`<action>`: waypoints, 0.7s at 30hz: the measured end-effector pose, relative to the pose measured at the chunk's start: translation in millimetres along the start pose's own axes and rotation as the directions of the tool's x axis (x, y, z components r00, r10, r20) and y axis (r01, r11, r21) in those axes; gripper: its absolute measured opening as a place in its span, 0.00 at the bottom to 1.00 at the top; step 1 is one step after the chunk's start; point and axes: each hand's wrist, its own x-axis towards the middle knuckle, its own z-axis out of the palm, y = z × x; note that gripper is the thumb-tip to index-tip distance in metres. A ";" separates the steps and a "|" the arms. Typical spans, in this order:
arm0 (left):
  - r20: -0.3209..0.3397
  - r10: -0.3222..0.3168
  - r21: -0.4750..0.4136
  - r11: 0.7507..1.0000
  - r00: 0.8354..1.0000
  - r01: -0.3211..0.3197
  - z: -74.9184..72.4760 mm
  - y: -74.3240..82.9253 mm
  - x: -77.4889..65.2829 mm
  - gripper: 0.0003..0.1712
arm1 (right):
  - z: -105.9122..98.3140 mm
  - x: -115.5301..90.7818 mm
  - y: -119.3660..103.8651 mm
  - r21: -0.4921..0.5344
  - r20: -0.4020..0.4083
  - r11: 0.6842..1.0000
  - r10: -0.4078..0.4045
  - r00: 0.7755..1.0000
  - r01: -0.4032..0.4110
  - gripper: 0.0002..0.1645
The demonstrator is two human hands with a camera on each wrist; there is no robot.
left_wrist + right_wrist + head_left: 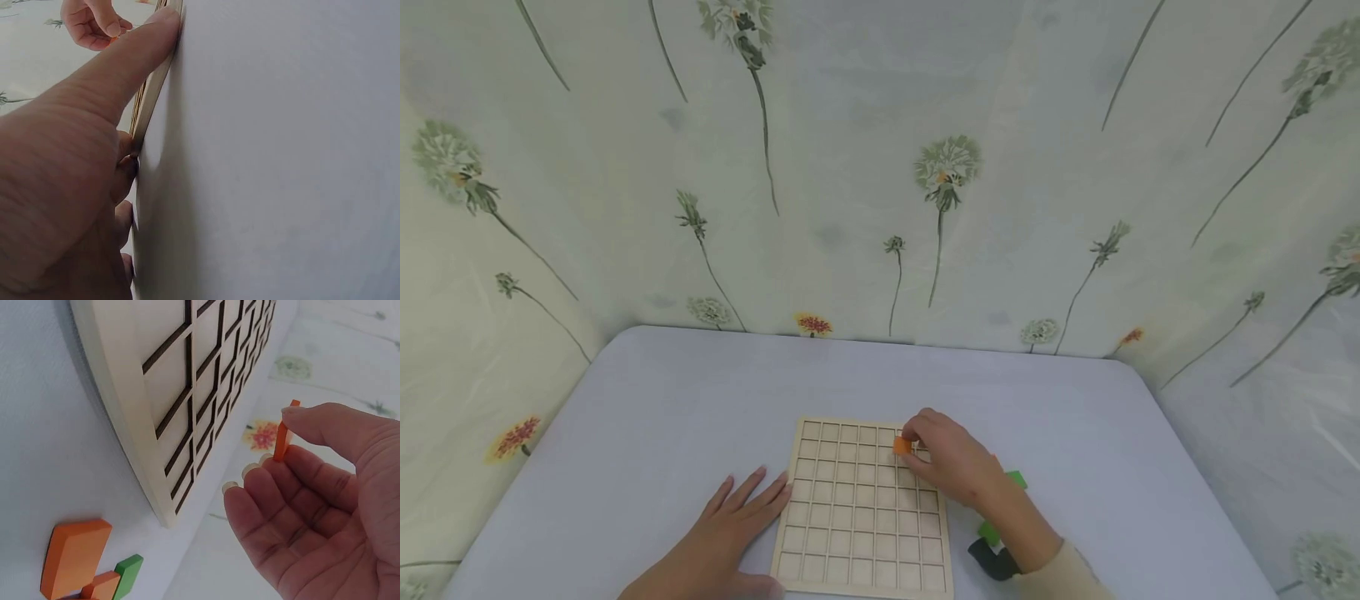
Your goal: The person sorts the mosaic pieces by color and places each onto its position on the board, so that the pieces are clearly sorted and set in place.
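Orange and thin, a small tile is pinched between the thumb and fingertips of the person's right hand, over the far right part of a pale wooden board. From the right wrist I can see it held on edge, clear of the board's surface, thumb on one side and fingers on the other; the remaining fingers curl loosely below it.

The left hand lies beside the board's left edge, fingers straight and spread, wrapped round nothing; a fingertip touches that edge, and the thumb reaches along the board's near left corner.

Raised lines split the board into rows of square compartments. It sits flat on a white tabletop. Just beyond its right side, partly hidden by the right forearm, lie more pieces: an orange block, and near it a green block. Behind everything hangs a pale cloth printed with dandelions.
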 end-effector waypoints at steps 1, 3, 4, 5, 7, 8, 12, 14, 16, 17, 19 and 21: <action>0.004 -0.004 -0.004 1.000 1.000 0.004 0.1 0.1 0.3 0.68 | 0.7 1.2 -0.3 0.001 0.002 1.000 -0.008 1.000 0.008 0.10; 0.014 -0.015 -0.015 1.000 1.000 0.015 0.0 0.5 0.7 0.69 | 2.5 3.5 -0.5 0.001 0.007 1.000 -0.019 1.000 0.019 0.11; 0.017 -0.020 -0.024 1.000 1.000 0.021 -0.1 0.7 0.7 0.69 | 3.4 4.4 -0.5 0.001 0.012 1.000 -0.022 1.000 0.022 0.11; 0.020 -0.024 -0.027 0.999 1.000 0.024 -0.4 1.0 0.8 0.69 | 4.3 5.4 -0.6 0.002 0.015 1.000 -0.025 1.000 0.025 0.11; 0.020 -0.026 -0.034 0.999 0.999 0.027 -1.2 1.7 0.8 0.69 | 6.3 7.8 -0.6 -0.004 0.020 0.999 -0.031 0.999 0.031 0.11; 0.016 -0.023 -0.031 0.999 1.000 0.023 -1.5 1.9 0.9 0.69 | 7.4 9.1 -0.6 -0.007 0.023 0.999 -0.034 0.999 0.034 0.11; 0.008 -0.020 -0.033 0.999 1.000 0.020 -3.1 2.8 0.6 0.69 | 11.0 14.5 -2.0 -0.010 0.033 0.999 -0.046 0.998 0.047 0.11; -0.001 -0.011 -0.019 1.000 1.000 0.011 -3.6 3.2 0.4 0.69 | 12.0 17.1 -3.3 -0.003 0.044 0.999 -0.049 0.998 0.049 0.11; -0.007 -0.006 -0.007 1.000 1.000 0.006 -3.9 3.5 0.3 0.68 | 13.0 19.9 -4.9 -0.001 0.051 0.998 -0.055 0.997 0.056 0.11; -0.014 0.001 0.006 1.000 1.000 -0.001 -3.8 3.5 0.1 0.68 | 13.4 21.2 -5.9 0.001 0.057 0.998 -0.058 0.997 0.058 0.11; -0.022 0.007 0.017 1.000 1.000 -0.006 -3.4 3.6 -0.2 0.68 | 14.6 24.1 -7.6 0.000 0.065 0.998 -0.061 0.996 0.062 0.11; -0.027 0.006 0.008 1.000 1.000 -0.006 -2.4 3.1 -0.4 0.68 | 15.8 26.7 -9.5 -0.004 0.071 0.998 -0.064 0.995 0.065 0.11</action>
